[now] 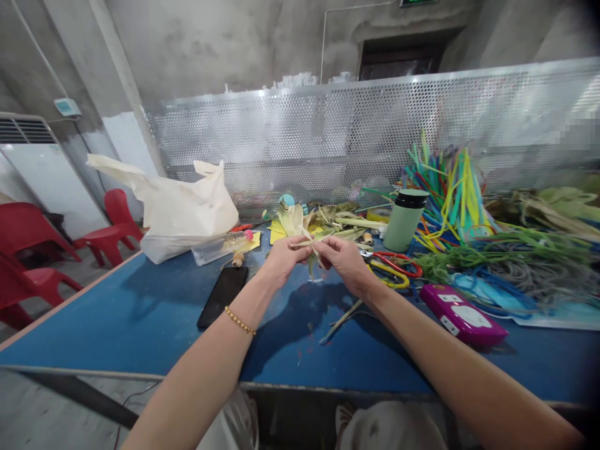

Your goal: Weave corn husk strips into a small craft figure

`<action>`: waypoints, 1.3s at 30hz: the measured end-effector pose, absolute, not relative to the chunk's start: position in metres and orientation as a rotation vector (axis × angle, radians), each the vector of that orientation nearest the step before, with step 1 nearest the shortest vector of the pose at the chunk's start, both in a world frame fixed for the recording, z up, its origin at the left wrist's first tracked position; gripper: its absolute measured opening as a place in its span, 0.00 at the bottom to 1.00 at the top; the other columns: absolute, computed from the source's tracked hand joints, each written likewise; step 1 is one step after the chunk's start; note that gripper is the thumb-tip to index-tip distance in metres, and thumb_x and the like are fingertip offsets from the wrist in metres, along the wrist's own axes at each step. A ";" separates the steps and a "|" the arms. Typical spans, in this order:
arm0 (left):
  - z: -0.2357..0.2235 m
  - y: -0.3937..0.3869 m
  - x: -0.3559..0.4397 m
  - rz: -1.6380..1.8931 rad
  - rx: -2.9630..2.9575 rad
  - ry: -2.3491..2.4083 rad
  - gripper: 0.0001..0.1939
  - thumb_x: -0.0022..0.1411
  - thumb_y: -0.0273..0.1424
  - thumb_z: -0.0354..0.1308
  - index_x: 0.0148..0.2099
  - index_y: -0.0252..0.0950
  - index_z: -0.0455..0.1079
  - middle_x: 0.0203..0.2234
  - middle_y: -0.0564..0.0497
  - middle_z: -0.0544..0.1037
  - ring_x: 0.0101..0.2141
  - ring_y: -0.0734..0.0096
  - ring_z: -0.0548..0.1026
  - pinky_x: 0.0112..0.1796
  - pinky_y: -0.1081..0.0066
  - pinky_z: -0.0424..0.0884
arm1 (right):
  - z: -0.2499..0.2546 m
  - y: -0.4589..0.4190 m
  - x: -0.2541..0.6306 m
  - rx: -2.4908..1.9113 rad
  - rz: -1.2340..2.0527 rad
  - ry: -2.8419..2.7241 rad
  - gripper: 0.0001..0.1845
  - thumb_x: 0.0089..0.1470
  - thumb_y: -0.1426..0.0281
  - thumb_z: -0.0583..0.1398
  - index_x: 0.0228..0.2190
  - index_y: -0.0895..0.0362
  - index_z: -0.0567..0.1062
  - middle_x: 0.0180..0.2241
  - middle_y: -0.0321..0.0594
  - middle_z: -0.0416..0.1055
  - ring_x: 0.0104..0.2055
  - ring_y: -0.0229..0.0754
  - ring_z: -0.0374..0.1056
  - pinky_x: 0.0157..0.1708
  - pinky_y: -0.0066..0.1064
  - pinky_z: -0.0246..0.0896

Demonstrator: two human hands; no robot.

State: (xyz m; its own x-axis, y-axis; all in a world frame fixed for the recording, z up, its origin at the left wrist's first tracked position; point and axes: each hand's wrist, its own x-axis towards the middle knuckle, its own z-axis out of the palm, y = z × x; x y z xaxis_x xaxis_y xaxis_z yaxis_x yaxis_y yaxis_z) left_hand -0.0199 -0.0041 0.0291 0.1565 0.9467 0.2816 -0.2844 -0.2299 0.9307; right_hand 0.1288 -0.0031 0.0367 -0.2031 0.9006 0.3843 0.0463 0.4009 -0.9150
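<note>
While a black phone (222,297) is laid on the left of the blue table (154,312) and a purple box (462,315) on the right, a pale leaf (292,220) is held above the tabletop, pinched by the left hand (284,256) and the right hand (345,256), both nearly closed. Beyond it, a green flask (403,222) and a white bag (187,206) are backed by a perforated screen (281,134).

Between our fingers (332,246) we see pale cream-green husk (291,219); beneath, a blue table (150,337); right of them, a sage-green, black-topped tumbler (403,226) and magenta-and-white box (462,315); left, a black smartphone (224,295); beyond, a silver panel (384,125) dotted with holes.
</note>
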 end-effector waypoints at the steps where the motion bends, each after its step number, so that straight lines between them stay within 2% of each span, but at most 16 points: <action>1: 0.029 -0.005 -0.019 1.356 1.291 0.735 0.18 0.44 0.28 0.71 0.40 0.30 0.78 0.25 0.51 0.76 0.26 0.77 0.68 0.29 0.74 0.61 | 0.037 -0.003 0.129 -0.864 0.975 -1.580 0.20 0.45 0.56 0.66 0.17 0.56 0.67 0.14 0.31 0.63 0.17 0.32 0.56 0.21 0.28 0.52; 5: 0.032 -0.009 -0.017 1.330 1.226 0.775 0.19 0.44 0.27 0.71 0.42 0.31 0.76 0.23 0.52 0.75 0.25 0.75 0.71 0.29 0.72 0.65 | 0.036 0.000 0.129 -0.882 0.989 -1.515 0.22 0.39 0.53 0.69 0.20 0.57 0.71 0.14 0.31 0.64 0.17 0.32 0.56 0.19 0.28 0.51; 8: 0.032 -0.011 -0.015 1.294 1.103 0.748 0.16 0.44 0.26 0.72 0.37 0.29 0.76 0.20 0.53 0.73 0.22 0.76 0.70 0.30 0.70 0.68 | 0.035 0.002 0.130 -0.847 1.007 -1.452 0.20 0.39 0.55 0.70 0.23 0.58 0.73 0.16 0.31 0.66 0.18 0.32 0.57 0.20 0.28 0.52; 11: 0.031 -0.011 -0.011 1.301 1.088 0.773 0.11 0.44 0.26 0.71 0.30 0.28 0.75 0.20 0.52 0.72 0.20 0.80 0.66 0.27 0.73 0.63 | 0.034 0.005 0.132 -0.822 1.000 -1.435 0.18 0.40 0.57 0.69 0.23 0.58 0.74 0.17 0.31 0.66 0.18 0.32 0.58 0.20 0.27 0.52; 15: 0.031 -0.011 -0.008 1.420 1.243 0.888 0.06 0.45 0.23 0.66 0.24 0.31 0.70 0.16 0.55 0.68 0.18 0.81 0.61 0.23 0.74 0.55 | 0.034 0.007 0.133 -0.828 0.984 -1.460 0.17 0.40 0.57 0.69 0.22 0.58 0.73 0.16 0.31 0.66 0.18 0.33 0.59 0.20 0.28 0.53; 22: 0.029 -0.008 -0.018 1.394 1.761 1.151 0.09 0.52 0.26 0.60 0.22 0.33 0.67 0.16 0.56 0.66 0.21 0.77 0.60 0.26 0.72 0.53 | 0.038 0.007 0.136 -0.914 0.903 -1.600 0.16 0.43 0.59 0.66 0.20 0.57 0.70 0.15 0.32 0.66 0.18 0.34 0.61 0.21 0.29 0.57; 29: 0.025 -0.005 -0.019 1.355 1.886 1.243 0.12 0.52 0.29 0.62 0.20 0.33 0.66 0.15 0.55 0.66 0.22 0.77 0.59 0.26 0.71 0.51 | 0.038 0.008 0.134 -0.954 0.766 -1.771 0.13 0.46 0.64 0.63 0.17 0.56 0.67 0.12 0.32 0.65 0.16 0.34 0.59 0.19 0.27 0.53; 33: 0.025 -0.005 -0.016 1.408 1.627 1.039 0.09 0.50 0.31 0.65 0.23 0.33 0.70 0.16 0.54 0.67 0.21 0.76 0.61 0.26 0.71 0.54 | 0.037 0.011 0.135 -0.891 0.961 -1.575 0.15 0.42 0.60 0.66 0.20 0.57 0.69 0.15 0.32 0.67 0.17 0.34 0.61 0.20 0.28 0.57; 39: 0.032 -0.009 -0.018 1.254 1.292 0.753 0.09 0.48 0.31 0.66 0.32 0.30 0.78 0.24 0.46 0.77 0.26 0.72 0.70 0.32 0.69 0.62 | 0.039 0.016 0.139 -0.844 1.077 -1.430 0.18 0.38 0.58 0.69 0.20 0.58 0.71 0.16 0.32 0.66 0.18 0.33 0.61 0.22 0.28 0.57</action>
